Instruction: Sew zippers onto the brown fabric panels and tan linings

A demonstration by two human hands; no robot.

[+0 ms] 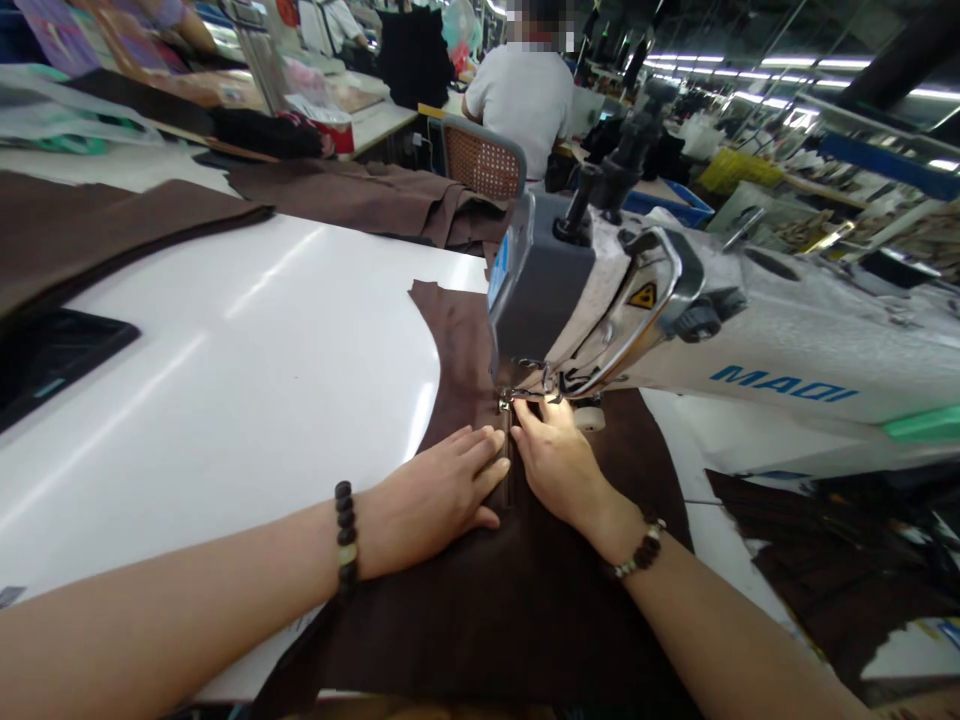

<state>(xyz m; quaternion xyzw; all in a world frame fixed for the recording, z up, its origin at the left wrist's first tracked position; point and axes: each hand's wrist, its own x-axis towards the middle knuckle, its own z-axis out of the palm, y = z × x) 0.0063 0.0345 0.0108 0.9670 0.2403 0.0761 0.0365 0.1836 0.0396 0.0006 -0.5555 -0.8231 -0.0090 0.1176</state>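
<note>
A large piece of dark brown fabric (480,620) lies under the sewing machine (750,330) and spreads toward me. My left hand (442,490) rests flat on it, fingers stretched out, just left of a narrow strip (509,480) that runs up to the presser foot (505,402). On the strip's other side, my right hand (559,460) lies on the fabric with its fingers extended close to the foot. The right fingertips are partly hidden beneath the machine head. Both wrists wear beaded bracelets.
Brown fabric pieces (360,195) are stacked at the table's back, with more brown cloth (112,230) at the left. A dark panel (67,350) is set at the left of the white tabletop (300,350). Dark pieces (825,560) lie at right. A seated person (521,105) faces away ahead.
</note>
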